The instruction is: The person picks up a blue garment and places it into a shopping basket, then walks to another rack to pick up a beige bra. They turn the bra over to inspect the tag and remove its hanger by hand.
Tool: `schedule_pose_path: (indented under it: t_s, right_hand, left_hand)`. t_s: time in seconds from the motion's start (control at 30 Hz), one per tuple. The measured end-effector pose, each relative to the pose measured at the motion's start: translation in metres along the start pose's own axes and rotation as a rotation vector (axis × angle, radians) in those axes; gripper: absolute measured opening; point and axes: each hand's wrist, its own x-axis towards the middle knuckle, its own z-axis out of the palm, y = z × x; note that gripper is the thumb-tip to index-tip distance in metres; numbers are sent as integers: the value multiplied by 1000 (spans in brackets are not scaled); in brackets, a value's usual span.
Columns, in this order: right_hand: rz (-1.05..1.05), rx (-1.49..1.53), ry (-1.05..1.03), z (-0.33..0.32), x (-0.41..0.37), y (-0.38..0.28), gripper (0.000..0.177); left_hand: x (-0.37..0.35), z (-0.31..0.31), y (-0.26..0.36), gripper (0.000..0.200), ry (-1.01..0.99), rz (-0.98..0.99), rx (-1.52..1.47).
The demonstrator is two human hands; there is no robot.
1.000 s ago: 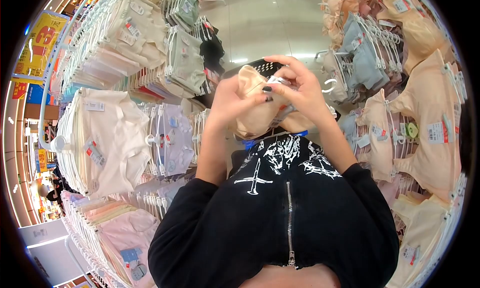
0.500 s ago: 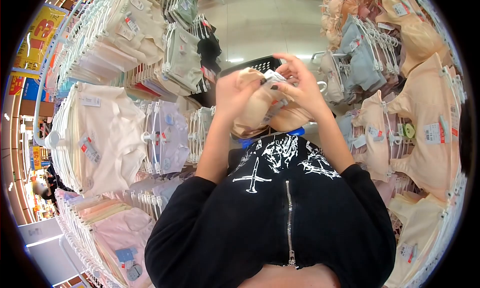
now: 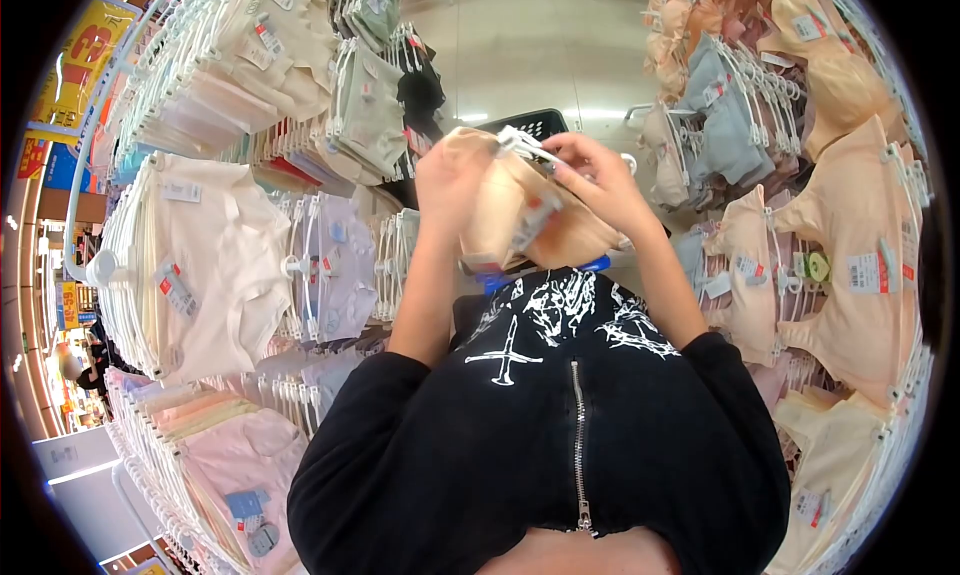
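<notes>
A beige bra (image 3: 575, 237) hangs in front of my chest, its cups and price tag smeared by motion. Above it a white plastic hanger (image 3: 527, 147) runs between my two hands. My left hand (image 3: 452, 183) is closed on the bra's upper left edge, by the hanger's end; its fingers are blurred. With thumb and fingers pinched, my right hand (image 3: 600, 183) grips the hanger's right side. The hanger's hook (image 3: 628, 162) shows just beyond my right knuckles.
Behind the bra stands a black shopping basket (image 3: 535, 125) with a perforated rim. Racks of underwear (image 3: 215, 260) on white hangers line the left side. On the right hang beige bras (image 3: 850, 265) and grey-blue ones (image 3: 725, 115). A tiled aisle floor (image 3: 520, 50) runs ahead.
My left hand has moved slightly left and down, and the bra has swung and blurred. More of the white hanger shows between my hands. My right fingers have curled in.
</notes>
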Motion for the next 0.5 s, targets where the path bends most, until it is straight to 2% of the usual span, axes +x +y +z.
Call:
schedule_pose_path:
  t_s: [0.03,0.13,0.17,0.27,0.3,0.4,0.43,0.5]
  right_hand:
    - [41,26,27,-3,-3,-12,22]
    - [-269,-34,343,-10,-7,-13,28]
    - [-319,-87,392,-18,-8,-3,30]
    - [-202,-304,562,-38,-15,25,32]
    - [-58,-200,539,-42,-18,44,35]
    - [428,463,231,-60,-32,69,38]
    - [399,627,209,-54,-36,82,41]
    - [356,667,134,-53,-43,85,42]
  left_hand:
    - [1,-2,0,11,51,-4,-33]
    - [3,-16,1,9,207,-14,-140]
    - [4,-20,3,9,256,-13,-183]
    - [7,-37,7,13,321,8,-296]
    - [8,-42,8,14,328,8,-334]
    - [9,-51,9,16,344,-17,-434]
    - [9,-52,9,17,345,-40,-458]
    - [12,-57,3,18,331,-90,-485]
